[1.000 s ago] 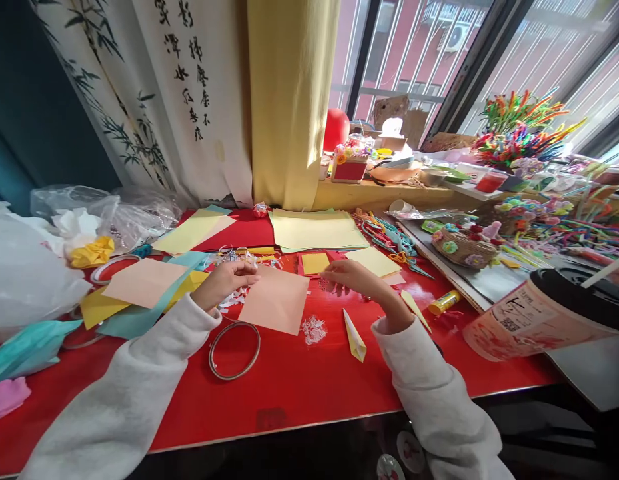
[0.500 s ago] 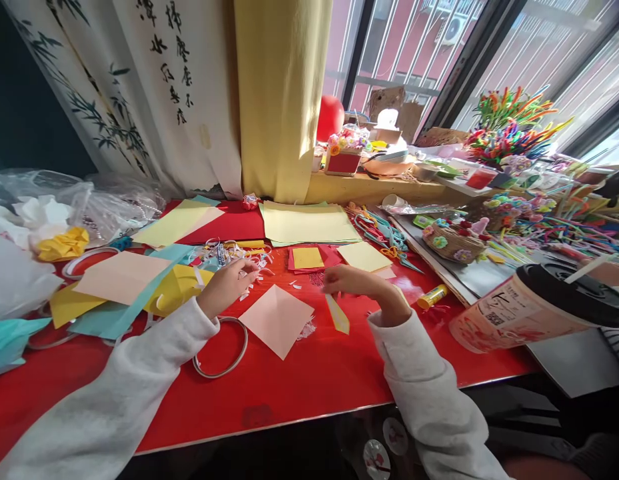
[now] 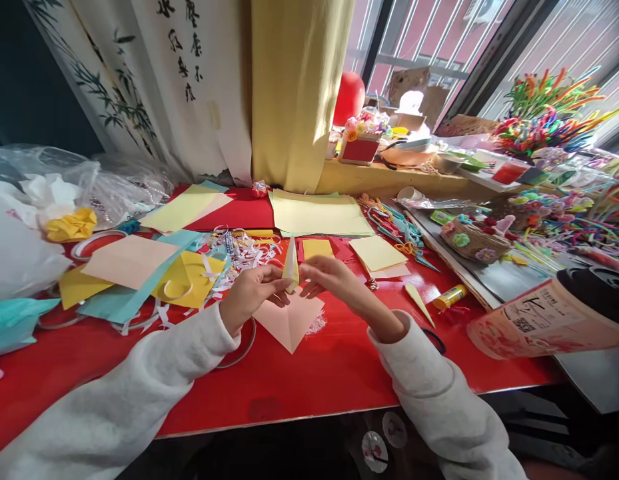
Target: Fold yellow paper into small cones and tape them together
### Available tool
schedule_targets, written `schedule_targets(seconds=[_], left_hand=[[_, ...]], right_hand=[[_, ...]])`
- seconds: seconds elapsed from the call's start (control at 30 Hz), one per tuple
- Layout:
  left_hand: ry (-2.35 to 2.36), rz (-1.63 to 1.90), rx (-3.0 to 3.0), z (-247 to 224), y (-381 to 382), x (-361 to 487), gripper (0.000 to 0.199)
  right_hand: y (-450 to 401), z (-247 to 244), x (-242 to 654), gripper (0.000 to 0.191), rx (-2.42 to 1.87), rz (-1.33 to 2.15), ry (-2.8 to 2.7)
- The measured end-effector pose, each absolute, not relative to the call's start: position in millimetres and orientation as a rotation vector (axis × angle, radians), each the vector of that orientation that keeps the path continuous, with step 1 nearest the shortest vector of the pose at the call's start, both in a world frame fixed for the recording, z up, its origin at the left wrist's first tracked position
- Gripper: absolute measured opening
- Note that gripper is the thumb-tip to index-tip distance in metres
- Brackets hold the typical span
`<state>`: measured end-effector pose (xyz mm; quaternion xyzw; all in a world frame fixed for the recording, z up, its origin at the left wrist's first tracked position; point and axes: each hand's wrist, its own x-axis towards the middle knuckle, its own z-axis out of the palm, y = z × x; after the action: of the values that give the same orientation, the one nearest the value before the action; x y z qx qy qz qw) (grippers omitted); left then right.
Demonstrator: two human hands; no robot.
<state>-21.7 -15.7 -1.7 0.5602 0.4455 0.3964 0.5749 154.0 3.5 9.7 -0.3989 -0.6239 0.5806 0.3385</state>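
My left hand (image 3: 252,293) is closed, its thumb and fingers pinching a narrow folded piece of pale yellow paper (image 3: 291,263) that points upward. Just to the right, my right hand (image 3: 332,280) has its fingers bent and apart, with the fingertips next to the folded paper; whether they touch it I cannot tell. Below both hands a creased pink paper square (image 3: 290,325) lies on the red table, its upper part covered by my hands. A second folded pale yellow piece (image 3: 419,303) rests on the table to the right of my right hand.
Paper sheets (image 3: 319,213) lie at the back, with scissors (image 3: 414,230) beside them. Paper scraps and yellow paper (image 3: 186,280) cover the left. On the right are a glue stick (image 3: 450,297), a tilted drink cup (image 3: 544,317) and a decorated basket (image 3: 474,240).
The folded yellow paper has gone from my right hand to my left, and now points up. Both hands have come together above the pink square. The view has shifted slightly.
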Motion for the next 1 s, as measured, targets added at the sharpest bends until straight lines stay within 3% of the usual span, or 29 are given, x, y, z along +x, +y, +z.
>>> schedule_targets(seconds=[0.63, 0.83, 0.9, 1.0], left_hand=[[1.150, 1.090, 1.402, -8, -15, -24, 0.028], [1.456, 1.459, 2.033, -15, -7, -33, 0.034], [1.378, 1.577, 2.396, -12, -5, -37, 0.026], [1.172, 1.470, 2.873, -3, -7, -41, 0.013]], right_hand=[[-8, 8, 148, 0.025, -0.861, 1.850, -1.644], [-8, 7, 149, 0.023, -0.824, 1.802, -1.585], [-9, 9, 150, 0.023, -0.827, 1.765, -1.576], [-9, 11, 150, 0.024, -0.839, 1.723, -1.558]])
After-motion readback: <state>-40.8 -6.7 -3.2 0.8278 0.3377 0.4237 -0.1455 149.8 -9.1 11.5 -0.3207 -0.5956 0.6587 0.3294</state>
